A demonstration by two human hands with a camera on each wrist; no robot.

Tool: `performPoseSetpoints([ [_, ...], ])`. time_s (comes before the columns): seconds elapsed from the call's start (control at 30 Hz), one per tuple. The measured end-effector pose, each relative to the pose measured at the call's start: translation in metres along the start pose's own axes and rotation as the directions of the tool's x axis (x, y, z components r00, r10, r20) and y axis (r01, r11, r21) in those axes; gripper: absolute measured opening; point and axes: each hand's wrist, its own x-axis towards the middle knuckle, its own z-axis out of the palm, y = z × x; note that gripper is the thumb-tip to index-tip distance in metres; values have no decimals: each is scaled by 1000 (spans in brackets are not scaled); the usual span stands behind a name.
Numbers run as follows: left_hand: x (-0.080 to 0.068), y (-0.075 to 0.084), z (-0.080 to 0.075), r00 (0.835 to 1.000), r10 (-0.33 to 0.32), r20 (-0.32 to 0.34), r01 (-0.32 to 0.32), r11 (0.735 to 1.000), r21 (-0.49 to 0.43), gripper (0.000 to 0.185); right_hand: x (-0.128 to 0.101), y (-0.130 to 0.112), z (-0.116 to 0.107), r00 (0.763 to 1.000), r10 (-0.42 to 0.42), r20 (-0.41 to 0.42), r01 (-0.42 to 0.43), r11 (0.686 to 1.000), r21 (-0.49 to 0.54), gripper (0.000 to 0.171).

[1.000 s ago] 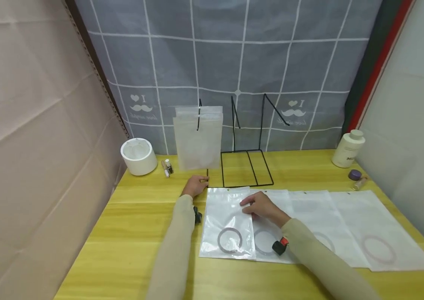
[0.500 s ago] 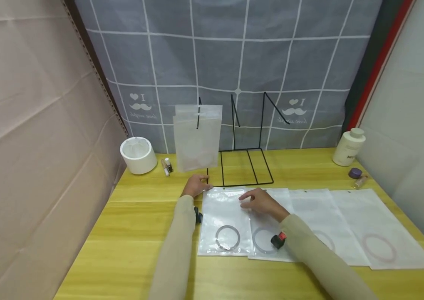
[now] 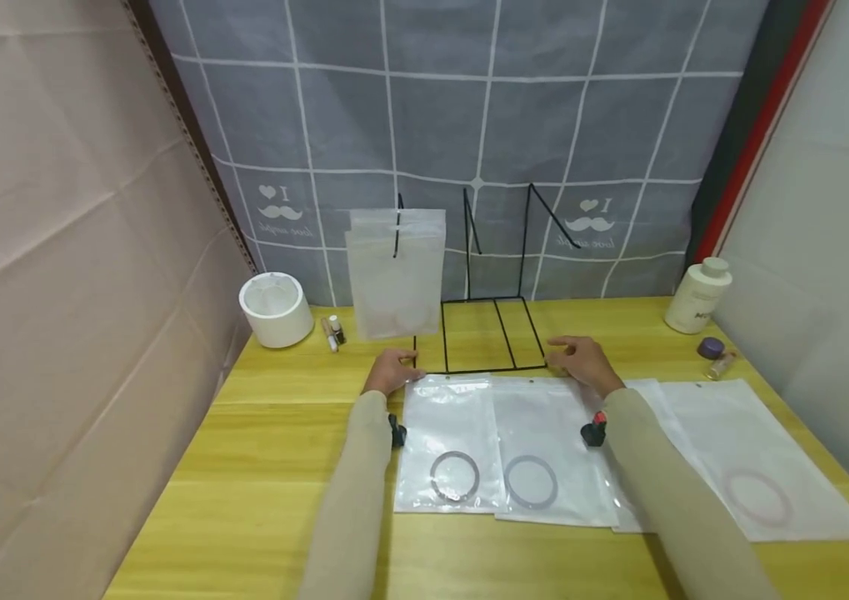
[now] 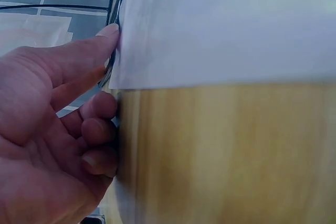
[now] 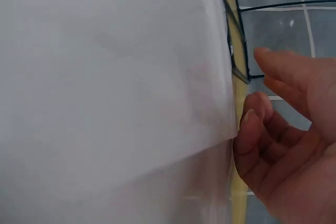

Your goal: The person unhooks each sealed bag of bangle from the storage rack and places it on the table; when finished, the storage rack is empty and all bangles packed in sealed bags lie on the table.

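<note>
Four clear plastic zip bags, each with a ring inside, lie side by side along the near half of the yellow wooden table (image 3: pixel 274 433). Behind them stands the black wire display rack (image 3: pixel 491 333), its flat base frame on the tabletop and frosted pouches (image 3: pixel 397 271) hanging from its left hook. The leftmost bag with a grey ring (image 3: pixel 451 442) lies just in front of the rack's base. The left hand (image 3: pixel 392 371) rests at that bag's far left corner by the rack's front left corner, fingers loosely curled, gripping nothing. The right hand (image 3: pixel 580 360) rests at the rack's front right corner, fingers relaxed and apart, holding nothing; whether it touches the wire cannot be told.
</note>
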Motion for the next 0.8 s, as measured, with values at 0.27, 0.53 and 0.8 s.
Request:
performPoseSetpoints([
  [0.27,-3,3,5,1000,0,24,0,1000,8,49,8,13,3,997,-1,81,13,989,-148,67],
  [0.53,-1,5,1,1000,9,23,-10,1000,26,50,9,4,1,995,-20,103,31,993,-115,62],
  [0.8,2,-1,-2,999,17,41,-17,1000,-2,51,8,4,1,993,-13,121,23,997,-78,58],
])
